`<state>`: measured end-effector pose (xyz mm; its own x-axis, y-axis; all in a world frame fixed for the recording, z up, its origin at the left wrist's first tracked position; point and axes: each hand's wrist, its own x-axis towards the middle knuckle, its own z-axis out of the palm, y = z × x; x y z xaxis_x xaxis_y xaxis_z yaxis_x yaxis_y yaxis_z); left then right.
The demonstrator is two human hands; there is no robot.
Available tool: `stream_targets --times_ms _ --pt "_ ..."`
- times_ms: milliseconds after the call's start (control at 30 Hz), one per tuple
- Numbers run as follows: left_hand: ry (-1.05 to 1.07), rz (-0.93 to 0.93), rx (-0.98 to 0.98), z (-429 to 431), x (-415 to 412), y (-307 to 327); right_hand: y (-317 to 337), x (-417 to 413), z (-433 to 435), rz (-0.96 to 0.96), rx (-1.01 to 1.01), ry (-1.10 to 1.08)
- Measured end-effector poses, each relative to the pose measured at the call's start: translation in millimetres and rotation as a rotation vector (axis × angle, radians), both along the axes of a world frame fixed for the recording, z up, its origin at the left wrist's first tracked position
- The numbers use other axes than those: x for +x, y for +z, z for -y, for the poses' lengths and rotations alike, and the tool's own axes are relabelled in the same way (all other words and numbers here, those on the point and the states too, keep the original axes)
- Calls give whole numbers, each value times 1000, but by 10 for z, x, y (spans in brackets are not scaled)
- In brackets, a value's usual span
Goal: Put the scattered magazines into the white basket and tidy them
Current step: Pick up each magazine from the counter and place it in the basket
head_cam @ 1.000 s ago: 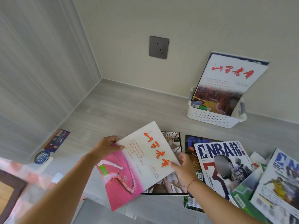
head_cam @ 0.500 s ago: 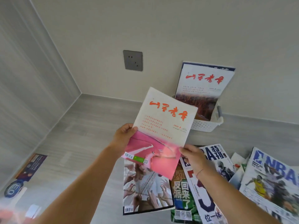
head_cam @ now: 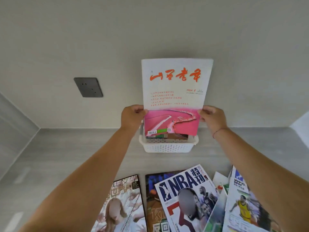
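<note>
I hold a white-and-pink magazine (head_cam: pixel 173 97) upright with red lettering on its cover. My left hand (head_cam: pixel 131 116) grips its left edge and my right hand (head_cam: pixel 211 117) grips its right edge. Its lower edge hangs just above the white basket (head_cam: pixel 168 146), which stands against the back wall. Another magazine (head_cam: pixel 175 136) is inside the basket, mostly hidden behind the held one. On the grey surface near me lie several scattered magazines: an NBA issue (head_cam: pixel 187 196), a pale one with a figure (head_cam: pixel 123 206), a dark one (head_cam: pixel 154 198) and another NBA issue (head_cam: pixel 242 201).
A dark wall socket (head_cam: pixel 88 87) sits left of the basket. Grey walls meet at the left corner (head_cam: pixel 39 128). Bare grey surface (head_cam: pixel 66 156) spreads left of the basket and magazines.
Both hands carried the white-and-pink magazine forward and up from above the pile, turning it upright over the basket. The view shifted toward the basket.
</note>
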<state>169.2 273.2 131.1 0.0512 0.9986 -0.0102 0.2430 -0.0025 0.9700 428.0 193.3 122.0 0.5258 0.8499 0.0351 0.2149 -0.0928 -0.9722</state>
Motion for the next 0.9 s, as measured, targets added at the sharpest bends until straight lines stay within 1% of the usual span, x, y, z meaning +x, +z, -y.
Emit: stream_targets --times_ms 133,233,333,433,533,633,767,900 --pt "96 -115 -11 -181 181 -209 -210 82 -234 -4 -79 -10" --pt "138 -223 -63 -238 228 -470 -471 95 -327 4 -163 1" --pt "163 -283 -109 -289 243 -700 -707 92 -388 13 -236 0" --pt "198 -291 -126 -336 265 -821 -848 95 -434 31 -262 -26" --pt "213 -295 -108 -377 291 -849 -863 96 -482 10 -252 -62" --pt "166 -334 -46 -396 315 -876 -860 84 -507 93 -273 -78" --pt "179 -308 -31 -399 331 -881 -819 20 -545 153 -258 -23" --pt "166 -307 -43 -431 294 -878 -790 -21 -563 172 -247 13"
